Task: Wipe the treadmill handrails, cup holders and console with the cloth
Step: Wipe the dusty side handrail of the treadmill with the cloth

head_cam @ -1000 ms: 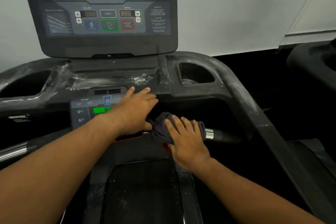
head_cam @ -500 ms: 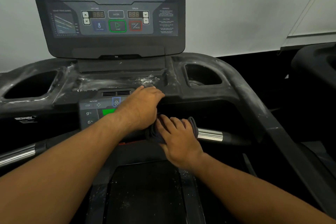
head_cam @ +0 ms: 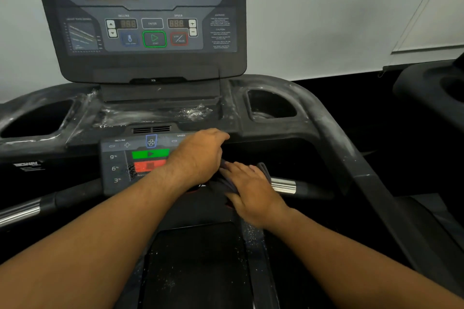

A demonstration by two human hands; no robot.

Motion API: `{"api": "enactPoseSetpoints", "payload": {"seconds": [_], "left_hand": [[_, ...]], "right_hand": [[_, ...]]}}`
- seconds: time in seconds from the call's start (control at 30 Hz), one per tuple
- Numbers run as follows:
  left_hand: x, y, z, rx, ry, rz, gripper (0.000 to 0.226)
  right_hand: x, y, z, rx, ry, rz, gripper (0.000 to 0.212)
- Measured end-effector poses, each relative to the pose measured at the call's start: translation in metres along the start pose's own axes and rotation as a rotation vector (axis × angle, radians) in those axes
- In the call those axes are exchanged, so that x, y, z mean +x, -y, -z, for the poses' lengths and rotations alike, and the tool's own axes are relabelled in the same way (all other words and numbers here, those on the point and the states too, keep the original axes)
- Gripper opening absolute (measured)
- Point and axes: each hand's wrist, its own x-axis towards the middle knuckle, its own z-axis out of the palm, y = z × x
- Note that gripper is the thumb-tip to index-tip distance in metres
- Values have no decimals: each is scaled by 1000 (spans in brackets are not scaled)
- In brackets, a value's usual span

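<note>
**Change of state.** Over the last second the right hand [head_cam: 251,190] has carried the folded dark grey-blue cloth [head_cam: 263,168] leftward along the black front crossbar with chrome grip sections [head_cam: 283,185], toward the machine's centre. The right-hand chrome section, partly covered a moment ago, now lies bare just beside the cloth. The right hand lies flat on the cloth, fingers straight and together, pressing it onto the bar. The left hand [head_cam: 198,158] has gone from fingers laid out straight to fingers curled at the front edge of the grey lower control panel with green and red keys [head_cam: 118,158]. The two hands now touch, or nearly so.

**Meaning for the task.** This looks like one wiping stroke on the front handrail, now at its inner end. White residue lies on the shallow black tray [head_cam: 190,111] below the tall grey upper console [head_cam: 145,32]. It also lies around the right cup holder [head_cam: 271,104] and the left cup holder [head_cam: 37,120], and down the black right side handrail [head_cam: 351,158]. Most of the job therefore appears to remain.

**Hidden or unclear.**
- The left hand covers whatever its fingers close on: panel edge, cloth corner or nothing. This cannot be determined.
- Most of the cloth lies under the right hand.
- The speed keys sit behind the left hand.
- The top of the upper console is cut off by the frame, and its small print is illegible.
- The right hand is slightly blurred.
</note>
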Motion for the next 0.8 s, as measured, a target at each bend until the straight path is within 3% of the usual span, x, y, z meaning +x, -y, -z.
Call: {"api": "enactPoseSetpoints", "payload": {"seconds": [0.07,0.13,0.23,0.33,0.43,0.57,0.67,0.8], "left_hand": [[2,-5,-4,-20,-25,10,40],[4,-17,-7,-43,4,32,37],[4,-39,-13,-56,150,34,36],[2,-56,-26,-37,281,3,34],[2,-67,-44,17,342,-35,19],[11,-77,-59,139,360,-52,26],[16,-83,-57,192,363,-11,23],[18,-94,-52,251,370,13,27]], "right_hand": [[-18,-18,8,-10,42,-46,56],[-31,-42,17,18,-5,-163,49],[-40,-66,30,8,-90,-330,28],[-41,-76,27,-31,-187,-460,26],[-52,-83,12,-64,-260,-374,20],[-76,-103,-1,-182,-308,-216,59],[-67,-100,4,-3,-262,-331,42],[-53,-94,14,22,-266,-440,20]]}}
